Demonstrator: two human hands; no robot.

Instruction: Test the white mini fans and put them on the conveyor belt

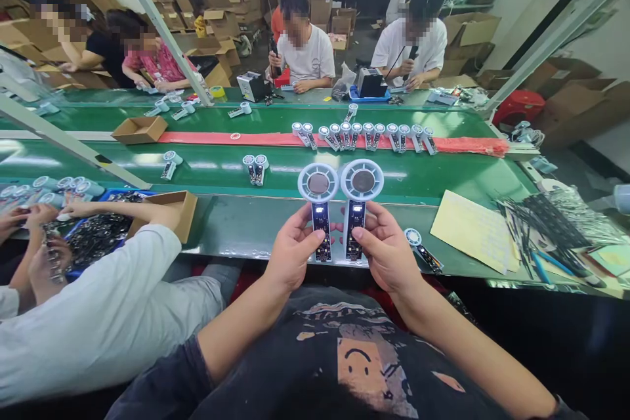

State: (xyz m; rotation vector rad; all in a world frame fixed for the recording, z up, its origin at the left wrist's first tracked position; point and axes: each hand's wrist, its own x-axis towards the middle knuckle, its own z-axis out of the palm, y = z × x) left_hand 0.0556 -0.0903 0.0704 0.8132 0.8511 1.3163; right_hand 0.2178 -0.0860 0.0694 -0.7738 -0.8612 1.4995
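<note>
My left hand point(298, 246) is closed around the handle of a light-blue handheld fan point(317, 182) whose circuit board is bare. My right hand point(384, 243) grips a second handheld fan point(363, 181) of the same kind, close beside the first. Both fans stand upright with their round heads at the top and a dark disc in each ring. My thumbs press on the boards, where small displays glow white. On the bench to the right of my right hand lies another unit point(423, 251) with its board exposed.
Several fan units point(367, 134) line a red strip point(266, 138) on the green conveyor point(211, 174). At right lie a yellow sheet point(472, 230) and a pile of dark wires point(516, 236). On the left, a co-worker's arm point(142, 216) reaches past a cardboard box point(184, 216).
</note>
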